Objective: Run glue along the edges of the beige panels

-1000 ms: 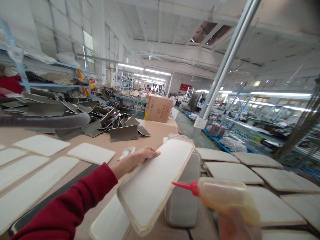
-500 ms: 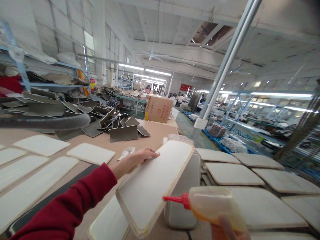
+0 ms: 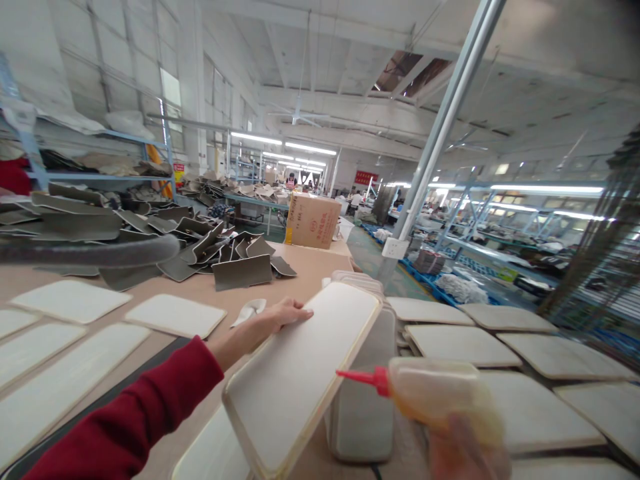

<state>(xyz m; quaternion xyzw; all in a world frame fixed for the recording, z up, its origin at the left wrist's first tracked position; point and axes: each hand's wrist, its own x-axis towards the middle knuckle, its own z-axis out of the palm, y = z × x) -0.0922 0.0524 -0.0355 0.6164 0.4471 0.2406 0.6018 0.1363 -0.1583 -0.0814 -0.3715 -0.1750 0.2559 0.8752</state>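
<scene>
My left hand, in a red sleeve, grips the far left edge of a white rounded panel and holds it tilted up toward me. My right hand, blurred at the bottom right, is closed round a squeeze bottle of amber glue. The bottle's red nozzle points left and sits just off the panel's right edge. Behind the panel stands an upright stack of grey panels.
White panels lie flat on the brown table at left and on a surface at right. A heap of grey pieces and a cardboard box sit further back. A slanted metal post rises at right.
The bottle moved in toward the panel, then drew back slightly right and up. The panel and my left hand shifted a little left in the view.
</scene>
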